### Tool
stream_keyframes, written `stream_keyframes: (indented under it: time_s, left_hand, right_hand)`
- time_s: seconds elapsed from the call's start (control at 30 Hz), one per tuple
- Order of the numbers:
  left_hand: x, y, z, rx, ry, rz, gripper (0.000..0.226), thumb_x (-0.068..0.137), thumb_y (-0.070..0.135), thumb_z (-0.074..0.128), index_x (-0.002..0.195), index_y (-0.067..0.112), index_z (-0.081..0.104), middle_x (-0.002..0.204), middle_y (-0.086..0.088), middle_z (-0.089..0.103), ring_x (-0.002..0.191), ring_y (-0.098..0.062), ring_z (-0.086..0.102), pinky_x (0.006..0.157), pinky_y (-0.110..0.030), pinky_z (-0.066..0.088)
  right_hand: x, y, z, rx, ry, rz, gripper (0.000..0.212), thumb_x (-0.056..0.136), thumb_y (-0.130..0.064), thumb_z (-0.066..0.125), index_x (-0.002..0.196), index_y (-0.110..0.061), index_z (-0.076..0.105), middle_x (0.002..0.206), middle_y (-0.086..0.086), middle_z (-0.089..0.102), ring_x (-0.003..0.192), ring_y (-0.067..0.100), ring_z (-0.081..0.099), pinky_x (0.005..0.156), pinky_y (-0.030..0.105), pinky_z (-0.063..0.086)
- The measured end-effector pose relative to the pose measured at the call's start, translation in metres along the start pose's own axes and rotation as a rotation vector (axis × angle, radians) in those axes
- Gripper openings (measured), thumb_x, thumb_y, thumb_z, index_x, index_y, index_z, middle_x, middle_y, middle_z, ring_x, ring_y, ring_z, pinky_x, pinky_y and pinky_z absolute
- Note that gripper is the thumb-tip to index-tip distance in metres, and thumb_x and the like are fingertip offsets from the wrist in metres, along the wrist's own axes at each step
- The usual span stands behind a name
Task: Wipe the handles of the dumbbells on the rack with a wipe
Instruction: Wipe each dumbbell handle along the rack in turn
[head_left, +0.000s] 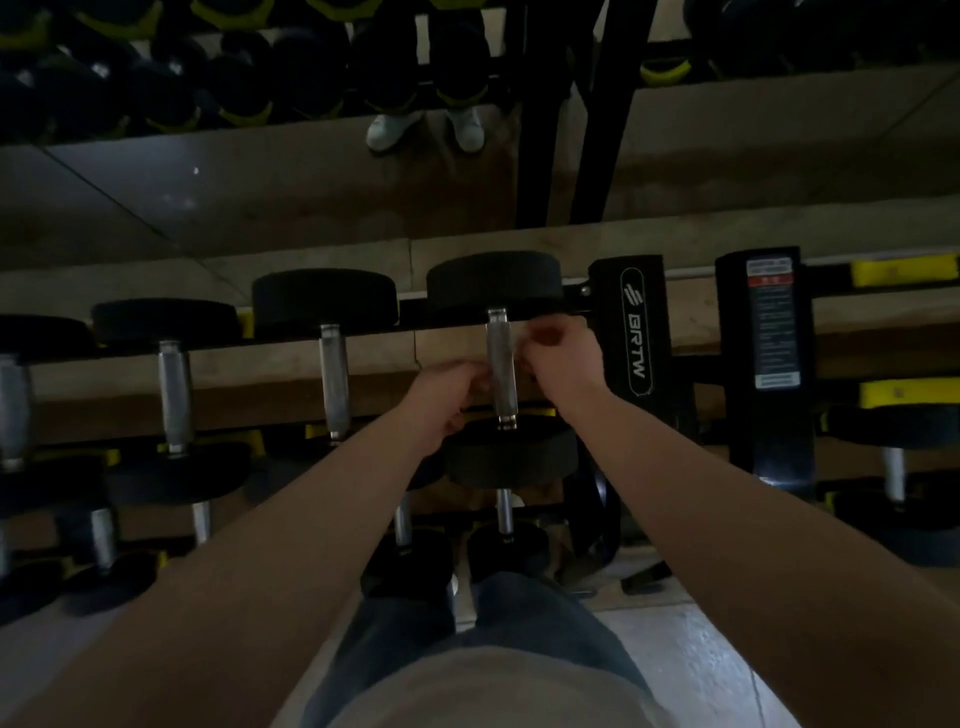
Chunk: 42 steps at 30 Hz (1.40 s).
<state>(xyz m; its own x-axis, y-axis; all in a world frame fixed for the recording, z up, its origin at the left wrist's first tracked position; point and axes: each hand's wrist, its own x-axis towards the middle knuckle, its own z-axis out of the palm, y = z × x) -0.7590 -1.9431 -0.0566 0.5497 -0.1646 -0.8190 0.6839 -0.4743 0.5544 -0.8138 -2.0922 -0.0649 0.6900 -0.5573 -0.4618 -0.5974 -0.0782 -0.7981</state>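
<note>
While left hand (447, 397) and right hand (563, 353) flank it, knurled silver dumbbell handle (501, 369), black heads (493, 280), neither grip discernible

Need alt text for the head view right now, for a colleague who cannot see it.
The left hand and right hand sit either side of the knurled silver handle of a black round-headed dumbbell on the black-and-yellow rack. The scene is dim, and whether either hand holds anything cannot be told.

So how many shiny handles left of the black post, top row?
4: the first handle cut off at the left edge, second handle, third handle, fourth handle between the left hand and right hand. Others may be hidden.
</note>
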Motion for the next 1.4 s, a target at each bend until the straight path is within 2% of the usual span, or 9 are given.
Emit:
stream_keyframes:
  time_s: [0.13, 0.43, 0.63, 0.77, 0.9, 1.1, 1.23, 1.33, 1.4]
  left_hand:
    - [0.015, -0.004, -0.004, -0.023, 0.019, -0.027, 0.027, 0.089, 0.036, 0.061, 0.108, 0.019, 0.07, 0.105, -0.007, 0.067, 0.083, -0.02, 0.052, 0.059, -0.027, 0.039]
    - [0.032, -0.014, -0.002, 0.033, -0.113, -0.049, 0.028, 0.084, 0.03, 0.061, 0.106, 0.018, 0.073, 0.096, -0.009, 0.07, 0.076, -0.02, 0.052, 0.052, -0.025, 0.039]
    - [0.038, -0.013, -0.001, -0.006, -0.119, -0.058, 0.018, 0.09, 0.014, 0.056, 0.097, 0.019, 0.071, 0.099, -0.014, 0.069, 0.076, -0.021, 0.052, 0.051, -0.026, 0.034]
    - [0.037, -0.01, -0.003, -0.007, -0.12, -0.041, 0.021, 0.09, 0.016, 0.055, 0.103, 0.012, 0.071, 0.095, -0.011, 0.065, 0.071, -0.02, 0.048, 0.049, -0.024, 0.032]
    - [0.043, -0.012, 0.0, -0.007, -0.167, -0.052, 0.039, 0.074, 0.029, 0.059, 0.108, 0.016, 0.073, 0.113, -0.015, 0.072, 0.08, -0.021, 0.057, 0.048, -0.024, 0.032]
    - [0.043, -0.013, 0.001, 0.004, -0.145, -0.061, 0.03, 0.078, 0.029, 0.057, 0.102, 0.021, 0.073, 0.116, -0.012, 0.072, 0.092, -0.022, 0.056, 0.051, -0.025, 0.036]
    - [0.042, -0.016, 0.001, 0.001, -0.158, -0.045, 0.038, 0.075, 0.033, 0.059, 0.107, 0.02, 0.074, 0.113, -0.013, 0.072, 0.091, -0.029, 0.059, 0.057, -0.028, 0.041]
    - [0.041, -0.016, 0.004, 0.007, -0.149, -0.046, 0.034, 0.077, 0.035, 0.057, 0.104, 0.025, 0.075, 0.111, -0.011, 0.074, 0.11, -0.038, 0.066, 0.076, -0.037, 0.05]
    - [0.039, -0.014, 0.004, 0.009, -0.144, -0.033, 0.028, 0.084, 0.032, 0.056, 0.104, 0.024, 0.075, 0.111, -0.012, 0.073, 0.1, -0.033, 0.066, 0.077, -0.036, 0.049]
  right_hand:
    - [0.003, 0.001, 0.009, -0.083, -0.016, 0.0, 0.014, 0.094, -0.026, 0.069, 0.108, -0.024, 0.07, 0.089, -0.018, 0.064, 0.082, -0.005, 0.059, 0.064, 0.013, 0.041]
    - [-0.003, 0.023, -0.005, -0.407, -0.318, 0.05, 0.006, 0.093, -0.026, 0.069, 0.096, -0.023, 0.074, 0.093, -0.006, 0.069, 0.091, 0.014, 0.065, 0.067, 0.024, 0.047]
    - [0.022, -0.014, 0.012, -0.25, -0.031, 0.013, 0.024, 0.099, -0.016, 0.057, 0.08, -0.029, 0.062, 0.08, -0.011, 0.059, 0.081, 0.013, 0.063, 0.069, 0.027, 0.051]
    - [0.017, 0.007, 0.013, -0.212, -0.256, 0.121, 0.012, 0.095, -0.019, 0.063, 0.091, -0.026, 0.071, 0.092, -0.004, 0.071, 0.092, 0.018, 0.069, 0.086, 0.037, 0.059]
    - [0.014, 0.019, 0.003, -0.308, -0.45, 0.183, 0.018, 0.085, 0.001, 0.066, 0.097, -0.005, 0.079, 0.092, 0.015, 0.075, 0.089, 0.031, 0.073, 0.079, 0.04, 0.06]
    - [0.039, 0.005, 0.012, 0.228, -0.171, 0.277, 0.023, 0.088, 0.003, 0.065, 0.089, -0.017, 0.077, 0.1, 0.011, 0.076, 0.1, 0.032, 0.071, 0.094, 0.055, 0.056]
    - [0.017, 0.009, 0.009, -0.118, -0.353, 0.083, 0.015, 0.092, -0.003, 0.064, 0.102, -0.009, 0.074, 0.106, 0.005, 0.073, 0.104, 0.022, 0.068, 0.097, 0.04, 0.054]
    - [0.008, 0.018, 0.001, -0.465, -0.555, 0.032, 0.017, 0.092, -0.005, 0.062, 0.08, -0.014, 0.07, 0.083, 0.001, 0.066, 0.092, 0.025, 0.067, 0.077, 0.029, 0.053]
    - [0.016, 0.018, 0.001, -0.467, -0.503, 0.04, 0.008, 0.088, -0.008, 0.068, 0.083, -0.013, 0.072, 0.081, -0.001, 0.067, 0.091, 0.025, 0.068, 0.08, 0.032, 0.056]
